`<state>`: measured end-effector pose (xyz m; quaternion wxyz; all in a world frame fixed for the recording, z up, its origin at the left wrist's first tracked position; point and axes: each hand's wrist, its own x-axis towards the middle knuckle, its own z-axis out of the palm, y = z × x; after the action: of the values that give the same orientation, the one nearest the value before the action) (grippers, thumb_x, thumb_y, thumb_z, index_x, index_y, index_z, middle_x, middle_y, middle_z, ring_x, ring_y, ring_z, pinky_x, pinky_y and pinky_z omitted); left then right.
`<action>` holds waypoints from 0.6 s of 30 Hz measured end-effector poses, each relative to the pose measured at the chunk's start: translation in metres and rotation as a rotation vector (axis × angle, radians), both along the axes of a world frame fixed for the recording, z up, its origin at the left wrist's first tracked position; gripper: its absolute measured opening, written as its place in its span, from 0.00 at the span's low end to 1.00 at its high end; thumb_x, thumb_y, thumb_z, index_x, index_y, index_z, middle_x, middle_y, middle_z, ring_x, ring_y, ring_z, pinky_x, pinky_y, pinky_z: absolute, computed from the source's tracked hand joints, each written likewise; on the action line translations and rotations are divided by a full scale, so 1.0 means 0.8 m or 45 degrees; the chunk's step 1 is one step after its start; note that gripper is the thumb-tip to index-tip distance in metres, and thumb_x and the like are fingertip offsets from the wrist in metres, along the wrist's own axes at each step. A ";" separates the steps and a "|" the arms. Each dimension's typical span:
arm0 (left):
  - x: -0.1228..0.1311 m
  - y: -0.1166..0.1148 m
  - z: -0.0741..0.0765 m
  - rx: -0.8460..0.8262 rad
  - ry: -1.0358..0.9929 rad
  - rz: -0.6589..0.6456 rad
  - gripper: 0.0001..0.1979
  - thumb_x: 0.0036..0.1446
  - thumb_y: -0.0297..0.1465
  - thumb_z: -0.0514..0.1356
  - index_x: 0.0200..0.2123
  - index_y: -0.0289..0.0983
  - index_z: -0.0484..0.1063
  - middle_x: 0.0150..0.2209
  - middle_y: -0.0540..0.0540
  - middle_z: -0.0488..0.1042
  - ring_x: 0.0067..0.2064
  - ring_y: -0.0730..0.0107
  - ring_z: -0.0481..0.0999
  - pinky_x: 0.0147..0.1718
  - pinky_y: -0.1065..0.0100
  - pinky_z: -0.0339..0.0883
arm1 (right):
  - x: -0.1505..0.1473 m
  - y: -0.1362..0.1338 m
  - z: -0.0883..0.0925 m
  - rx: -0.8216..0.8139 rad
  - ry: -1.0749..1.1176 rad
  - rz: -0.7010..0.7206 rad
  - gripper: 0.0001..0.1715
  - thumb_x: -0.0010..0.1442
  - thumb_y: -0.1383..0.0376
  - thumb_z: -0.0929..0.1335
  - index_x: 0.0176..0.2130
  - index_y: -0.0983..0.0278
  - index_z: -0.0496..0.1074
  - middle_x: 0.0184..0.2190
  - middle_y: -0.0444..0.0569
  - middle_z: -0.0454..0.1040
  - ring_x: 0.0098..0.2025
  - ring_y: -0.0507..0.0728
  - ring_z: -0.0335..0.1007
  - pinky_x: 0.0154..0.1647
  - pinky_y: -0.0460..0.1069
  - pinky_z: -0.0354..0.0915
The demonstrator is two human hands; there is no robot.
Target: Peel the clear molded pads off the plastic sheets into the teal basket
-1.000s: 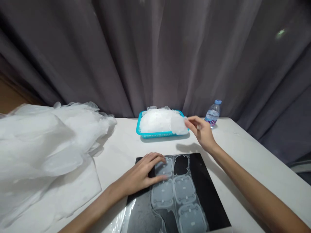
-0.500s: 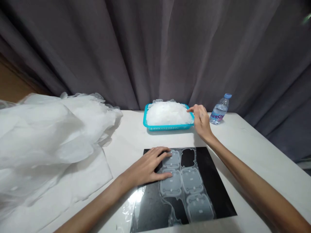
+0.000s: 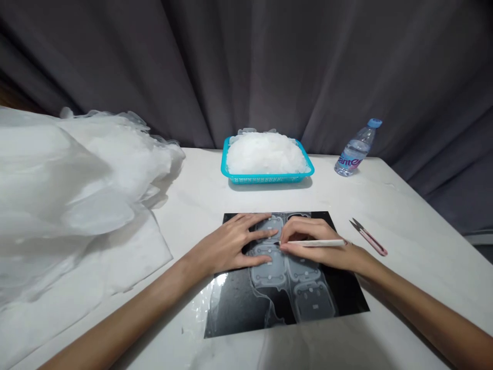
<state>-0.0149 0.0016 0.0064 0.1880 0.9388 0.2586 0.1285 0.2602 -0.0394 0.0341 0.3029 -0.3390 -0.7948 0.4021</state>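
A clear plastic sheet with several frosted, rounded panels (image 3: 269, 272) lies on a black board (image 3: 346, 293). My left hand (image 3: 234, 241) rests flat on its upper left part, fingers spread, with nothing held. Pinched in my right hand (image 3: 311, 239) is a slim white-handled craft knife (image 3: 318, 243). Its dark tip touches or hovers just above the sheet, between the two left panels by my left fingertips. The upper right panel's opening shows black and is partly covered by my right hand.
Behind the board stands a turquoise basket (image 3: 269, 179) heaped with white translucent pieces (image 3: 265, 153). A water bottle (image 3: 353, 151) is at the back right. Pink-handled thread snips (image 3: 368, 237) lie right of the board. Piled white translucent sheets (image 3: 88, 190) cover the left side, before a grey curtain (image 3: 246, 67).
My right hand has come from the basket's right edge down to the sheet, and now holds the craft knife. My left hand stays on the sheet. The snips have come into view.
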 end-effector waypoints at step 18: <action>0.007 -0.004 0.006 -0.078 0.033 0.126 0.35 0.61 0.57 0.64 0.67 0.50 0.72 0.76 0.42 0.55 0.73 0.34 0.60 0.70 0.36 0.54 | 0.002 -0.002 -0.015 0.117 -0.135 0.150 0.10 0.74 0.64 0.65 0.50 0.59 0.76 0.48 0.50 0.80 0.52 0.58 0.77 0.55 0.55 0.73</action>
<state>-0.0092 -0.0016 0.0111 0.2067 0.9202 0.3111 0.1173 0.2620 -0.0406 0.0217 0.2514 -0.2984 -0.8458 0.3638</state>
